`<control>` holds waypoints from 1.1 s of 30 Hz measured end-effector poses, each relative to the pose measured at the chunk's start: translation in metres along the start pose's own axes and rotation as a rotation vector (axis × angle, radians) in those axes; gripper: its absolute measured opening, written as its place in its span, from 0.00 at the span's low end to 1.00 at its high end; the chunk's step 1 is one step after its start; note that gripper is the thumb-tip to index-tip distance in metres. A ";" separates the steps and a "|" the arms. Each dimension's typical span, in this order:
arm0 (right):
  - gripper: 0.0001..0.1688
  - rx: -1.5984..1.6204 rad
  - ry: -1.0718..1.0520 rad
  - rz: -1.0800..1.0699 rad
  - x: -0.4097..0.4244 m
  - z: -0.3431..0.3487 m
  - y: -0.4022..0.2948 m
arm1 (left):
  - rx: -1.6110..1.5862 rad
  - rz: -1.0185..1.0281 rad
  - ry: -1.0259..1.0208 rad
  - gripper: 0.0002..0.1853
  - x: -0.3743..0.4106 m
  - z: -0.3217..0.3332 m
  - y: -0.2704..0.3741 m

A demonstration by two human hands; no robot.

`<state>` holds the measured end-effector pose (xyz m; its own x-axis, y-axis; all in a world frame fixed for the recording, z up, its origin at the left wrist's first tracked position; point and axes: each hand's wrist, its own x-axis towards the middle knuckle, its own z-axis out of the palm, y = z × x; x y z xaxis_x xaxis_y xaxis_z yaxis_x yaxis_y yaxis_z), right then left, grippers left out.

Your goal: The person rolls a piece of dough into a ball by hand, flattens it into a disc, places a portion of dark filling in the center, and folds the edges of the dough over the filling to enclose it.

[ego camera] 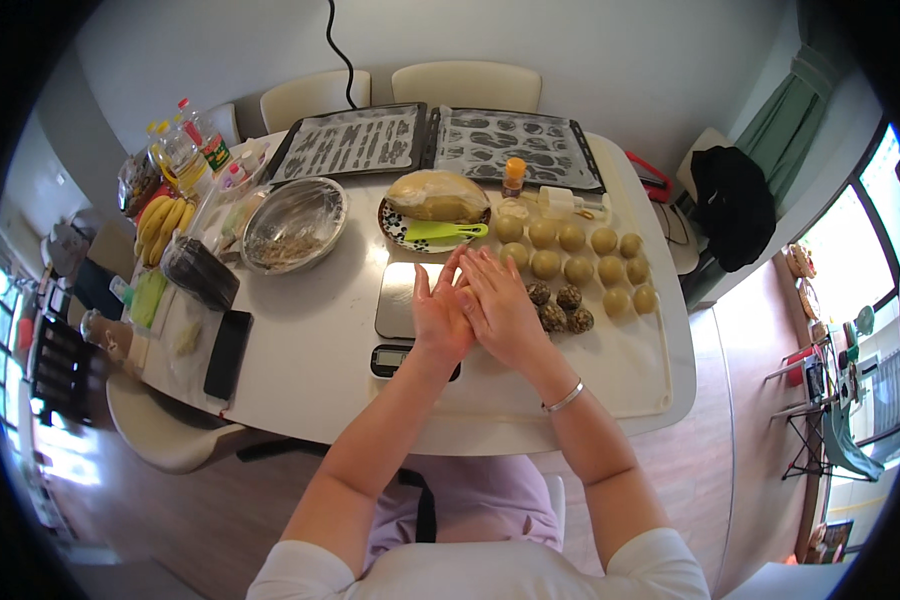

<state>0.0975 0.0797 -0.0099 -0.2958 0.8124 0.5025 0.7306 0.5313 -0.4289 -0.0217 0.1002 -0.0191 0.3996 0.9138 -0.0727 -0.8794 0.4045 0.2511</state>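
Note:
My left hand (444, 315) is turned palm up with its fingers pointing away from me. My right hand (504, 309) lies against it, covering part of the palm and fingers. Whether anything is between the palms is hidden. Beneath them, a kitchen scale (399, 300) with a metal plate and a small display sits on the table. Just right of my right hand are several dark, nutty filling balls (554, 316). Several smooth yellow dough balls (571, 238) stand in loose rows beyond and to the right.
Behind the scale, a patterned plate (397, 238) bears a large plastic-covered dough mass (436, 196) and a green scraper (439, 230). A film-covered metal bowl (295, 225) stands left. Two lined baking trays (352, 142) lie at the back. Bananas (163, 223), oil bottles (204, 139) and a black phone-like object (229, 354) occupy the left side.

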 end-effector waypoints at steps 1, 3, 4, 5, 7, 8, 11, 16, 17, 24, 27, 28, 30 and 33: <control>0.30 0.011 -0.002 -0.004 0.001 0.000 0.000 | 0.009 0.014 -0.031 0.37 0.001 0.000 0.000; 0.29 0.159 0.022 -0.055 0.000 0.001 -0.006 | -0.022 -0.003 -0.034 0.37 0.000 -0.001 -0.003; 0.29 0.233 0.034 -0.084 0.001 0.000 -0.008 | -0.038 -0.010 -0.037 0.37 0.000 -0.001 -0.005; 0.29 0.284 0.015 -0.139 0.002 -0.003 -0.010 | -0.018 -0.013 -0.049 0.37 0.001 0.000 -0.007; 0.30 0.400 -0.027 -0.231 -0.002 -0.005 -0.017 | 0.022 -0.025 -0.051 0.38 -0.004 0.002 -0.013; 0.31 0.379 -0.032 -0.183 -0.004 -0.005 -0.020 | 0.043 -0.038 -0.044 0.38 -0.005 0.001 -0.014; 0.33 0.327 0.022 -0.164 -0.001 -0.006 -0.016 | 0.056 -0.085 -0.019 0.40 -0.009 -0.001 -0.017; 0.28 0.066 0.078 -0.017 0.000 -0.011 0.005 | -0.111 -0.049 -0.026 0.41 -0.013 0.019 0.001; 0.28 0.125 0.080 -0.043 0.002 -0.012 0.003 | -0.179 -0.018 -0.040 0.41 -0.011 0.020 0.006; 0.29 0.361 -0.044 -0.311 0.002 -0.005 -0.031 | -0.063 -0.025 -0.483 0.38 0.013 -0.053 -0.027; 0.29 0.259 -0.010 0.011 0.000 0.001 0.003 | -0.074 -0.163 -0.312 0.39 0.001 -0.033 -0.030; 0.28 0.121 -0.054 0.094 -0.001 -0.012 0.011 | -0.052 -0.206 -0.138 0.40 -0.011 -0.004 -0.029; 0.26 0.153 -0.007 0.110 0.000 -0.019 0.017 | -0.147 -0.189 0.006 0.43 -0.018 0.015 -0.023; 0.25 0.186 0.047 0.022 0.001 -0.020 0.007 | -0.190 -0.123 -0.176 0.42 -0.017 0.014 -0.005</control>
<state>0.1148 0.0797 0.0030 -0.2492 0.8144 0.5240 0.6088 0.5526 -0.5693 -0.0210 0.0818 -0.0059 0.5301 0.8440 0.0813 -0.8478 0.5264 0.0642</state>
